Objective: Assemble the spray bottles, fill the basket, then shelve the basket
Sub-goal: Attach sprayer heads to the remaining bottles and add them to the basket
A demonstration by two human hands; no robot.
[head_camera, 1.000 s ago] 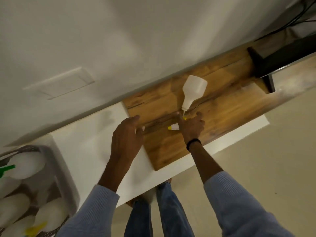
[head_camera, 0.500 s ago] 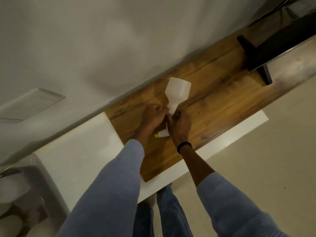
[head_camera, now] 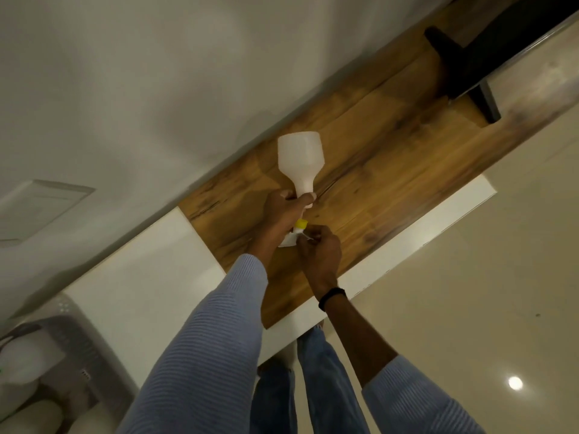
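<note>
A white plastic spray bottle is held above the wooden counter, base pointing away from me. My left hand grips its narrow neck. The white spray head with a yellow nozzle sits at the neck, and my right hand pinches it from below. At the lower left edge stands a grey basket with white bottles inside, partly cut off by the frame.
The wooden counter lies on a white cabinet top against a white wall. A black stand sits on the counter at the upper right. Beige floor lies to the right.
My left hand moved from the counter onto the bottle neck. The bottle lifted and turned. My right hand shifted down to the spray head. The view swung right, pushing the basket to the edge.
</note>
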